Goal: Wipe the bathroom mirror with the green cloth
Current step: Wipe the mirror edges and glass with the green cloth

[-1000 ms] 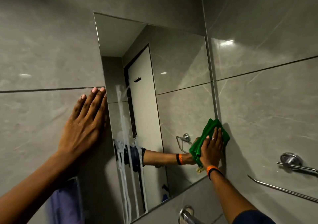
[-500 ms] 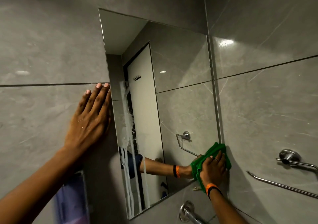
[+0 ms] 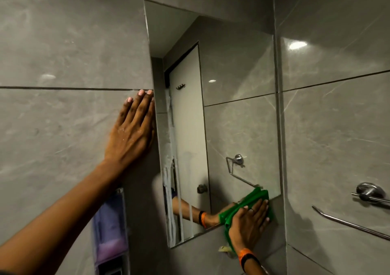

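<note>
The frameless mirror (image 3: 232, 84) is fixed to the grey tiled wall, seen at a slant. White foam streaks run down its left strip. My right hand (image 3: 250, 222) presses the folded green cloth (image 3: 253, 200) flat against the mirror's lower right corner, partly over the bottom edge onto the tile. The hand covers most of the cloth. My left hand (image 3: 132, 133) lies flat on the tile, fingers together, right beside the mirror's left edge, holding nothing.
A chrome towel rail (image 3: 354, 224) and its round mount (image 3: 368, 191) stick out from the right wall. A shelf with purple items (image 3: 110, 230) sits below my left forearm. The mirror reflects a door and a towel ring.
My right hand has slid the cloth down along the mirror's right side, from mid height to the bottom right corner. My left hand stays on the tile; the view has shifted right.
</note>
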`<state>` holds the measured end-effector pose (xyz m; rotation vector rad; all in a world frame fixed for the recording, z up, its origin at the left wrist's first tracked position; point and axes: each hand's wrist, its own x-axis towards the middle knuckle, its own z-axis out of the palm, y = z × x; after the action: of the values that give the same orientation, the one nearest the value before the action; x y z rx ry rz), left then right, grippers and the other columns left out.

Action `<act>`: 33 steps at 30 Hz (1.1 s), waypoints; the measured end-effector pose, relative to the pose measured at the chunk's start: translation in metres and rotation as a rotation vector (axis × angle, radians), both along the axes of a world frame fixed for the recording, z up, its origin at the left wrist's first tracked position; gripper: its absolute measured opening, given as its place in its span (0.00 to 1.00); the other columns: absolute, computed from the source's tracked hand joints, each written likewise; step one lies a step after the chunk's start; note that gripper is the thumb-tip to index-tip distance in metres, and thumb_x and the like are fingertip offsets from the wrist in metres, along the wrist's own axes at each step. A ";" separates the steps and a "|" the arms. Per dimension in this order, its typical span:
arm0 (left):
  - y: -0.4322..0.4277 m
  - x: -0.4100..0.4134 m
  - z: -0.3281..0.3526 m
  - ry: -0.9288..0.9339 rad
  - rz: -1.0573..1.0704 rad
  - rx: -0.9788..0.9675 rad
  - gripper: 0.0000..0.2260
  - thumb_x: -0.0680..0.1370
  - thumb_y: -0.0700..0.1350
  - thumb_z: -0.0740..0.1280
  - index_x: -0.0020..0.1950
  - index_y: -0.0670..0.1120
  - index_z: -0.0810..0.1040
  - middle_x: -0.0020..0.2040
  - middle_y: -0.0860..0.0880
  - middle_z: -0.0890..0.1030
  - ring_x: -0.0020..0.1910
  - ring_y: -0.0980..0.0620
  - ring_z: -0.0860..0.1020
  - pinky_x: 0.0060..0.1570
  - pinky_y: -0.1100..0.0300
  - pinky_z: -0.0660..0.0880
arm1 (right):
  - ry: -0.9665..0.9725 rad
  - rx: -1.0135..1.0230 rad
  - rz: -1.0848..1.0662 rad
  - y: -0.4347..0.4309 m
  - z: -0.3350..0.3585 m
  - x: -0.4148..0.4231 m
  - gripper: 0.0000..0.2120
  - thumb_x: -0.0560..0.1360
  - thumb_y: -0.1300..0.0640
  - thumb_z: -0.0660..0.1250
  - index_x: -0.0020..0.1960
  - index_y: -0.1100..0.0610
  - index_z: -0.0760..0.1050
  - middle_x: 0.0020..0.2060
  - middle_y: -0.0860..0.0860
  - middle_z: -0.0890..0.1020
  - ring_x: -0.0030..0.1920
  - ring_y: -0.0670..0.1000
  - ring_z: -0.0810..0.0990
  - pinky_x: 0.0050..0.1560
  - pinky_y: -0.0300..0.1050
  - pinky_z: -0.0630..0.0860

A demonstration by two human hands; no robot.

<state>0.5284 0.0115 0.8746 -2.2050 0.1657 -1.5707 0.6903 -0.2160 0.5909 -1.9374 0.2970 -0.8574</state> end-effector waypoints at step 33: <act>0.003 -0.013 0.006 -0.055 -0.012 -0.040 0.29 0.80 0.45 0.55 0.79 0.38 0.53 0.80 0.38 0.55 0.80 0.41 0.51 0.79 0.44 0.52 | -0.526 -0.200 0.135 0.147 0.139 -0.108 0.31 0.83 0.49 0.48 0.82 0.60 0.46 0.83 0.56 0.50 0.83 0.54 0.47 0.81 0.58 0.51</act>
<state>0.5156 0.0145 0.8803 -2.1923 0.1332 -1.6525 0.5821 -0.0692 0.7302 -1.8049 -0.2376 -1.2999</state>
